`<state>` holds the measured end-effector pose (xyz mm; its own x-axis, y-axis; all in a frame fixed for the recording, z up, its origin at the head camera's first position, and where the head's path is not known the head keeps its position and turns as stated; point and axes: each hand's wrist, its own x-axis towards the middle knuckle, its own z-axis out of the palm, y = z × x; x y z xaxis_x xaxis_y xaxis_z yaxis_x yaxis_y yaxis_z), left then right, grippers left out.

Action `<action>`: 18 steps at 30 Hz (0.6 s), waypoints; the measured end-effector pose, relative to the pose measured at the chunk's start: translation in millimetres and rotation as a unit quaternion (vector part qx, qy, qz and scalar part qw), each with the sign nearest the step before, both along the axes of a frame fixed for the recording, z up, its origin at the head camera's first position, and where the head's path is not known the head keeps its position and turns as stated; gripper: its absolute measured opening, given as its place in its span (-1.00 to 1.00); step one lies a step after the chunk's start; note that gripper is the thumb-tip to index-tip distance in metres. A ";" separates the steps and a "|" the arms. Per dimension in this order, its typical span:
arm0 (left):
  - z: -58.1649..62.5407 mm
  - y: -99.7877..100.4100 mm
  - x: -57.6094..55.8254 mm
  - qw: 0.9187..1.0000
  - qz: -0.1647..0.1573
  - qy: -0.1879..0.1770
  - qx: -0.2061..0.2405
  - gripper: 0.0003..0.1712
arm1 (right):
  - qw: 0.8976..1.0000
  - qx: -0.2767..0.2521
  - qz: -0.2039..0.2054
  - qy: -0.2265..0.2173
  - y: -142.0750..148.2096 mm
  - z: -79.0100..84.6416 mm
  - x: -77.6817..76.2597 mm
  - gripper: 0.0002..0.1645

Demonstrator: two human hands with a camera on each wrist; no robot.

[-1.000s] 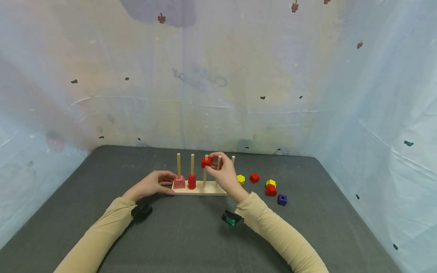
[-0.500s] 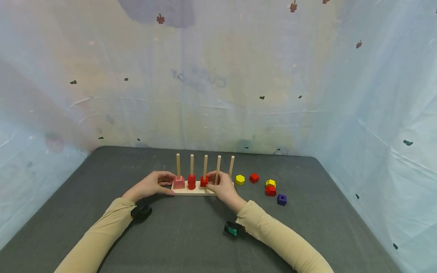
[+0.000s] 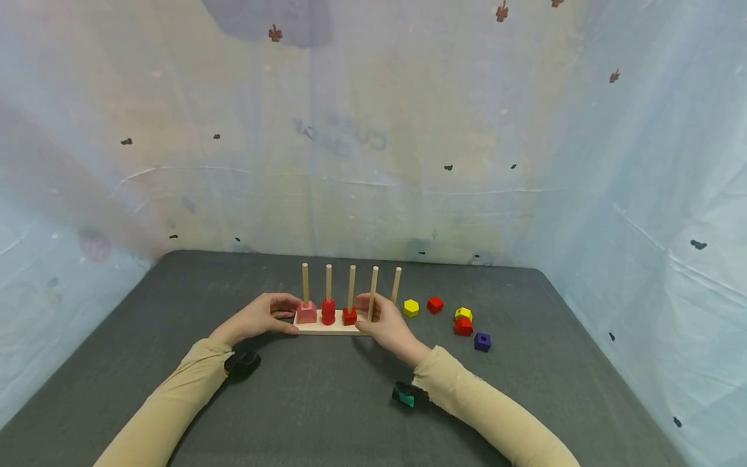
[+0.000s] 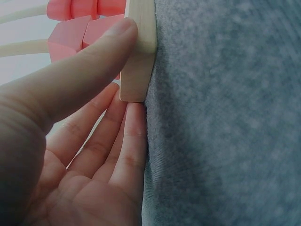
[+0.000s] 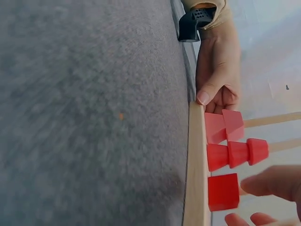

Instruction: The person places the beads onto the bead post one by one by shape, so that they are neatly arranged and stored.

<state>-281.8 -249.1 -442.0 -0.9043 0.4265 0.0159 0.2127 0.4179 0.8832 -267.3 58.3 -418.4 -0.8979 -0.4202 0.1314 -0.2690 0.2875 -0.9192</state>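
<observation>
A wooden peg board (image 3: 329,329) with a row of upright pegs lies on the table. Pink blocks (image 3: 306,314) are stacked on its leftmost peg, rounded red beads (image 3: 329,311) on the second. On the third peg a red cube (image 3: 349,316) sits down at the base. My left hand (image 3: 257,316) holds the board's left end, thumb at the front corner and fingers at the end and behind. My right hand (image 3: 392,327) is beside the cube, around the fourth peg (image 3: 373,288); the right wrist view shows its fingertips (image 5: 257,184) apart from the cube (image 5: 224,192).
Right of the board lie loose blocks: a yellow one (image 3: 411,308), a red one (image 3: 435,305), another yellow one (image 3: 463,314) next to a red one (image 3: 463,327), and a purple one with a hole (image 3: 482,342). A pale patterned curtain (image 3: 373,194) stands behind the dark table.
The red cube has come down the third peg from near its top to the base. My right hand went down with it, then let go and drew slightly right. My left hand stayed put.
</observation>
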 end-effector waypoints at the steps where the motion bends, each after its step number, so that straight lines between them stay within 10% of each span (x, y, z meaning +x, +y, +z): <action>1: -0.1 0.3 -0.2 1.000 0.000 0.000 0.000 -0.26 | 1.000 0.000 0.010 -0.001 3.0 0.4 0.6 -0.40; 18: 1.3 -2.9 0.5 1.000 0.005 -0.001 -0.004 -0.28 | 0.994 0.071 0.086 0.016 80.9 26.8 17.7 -0.38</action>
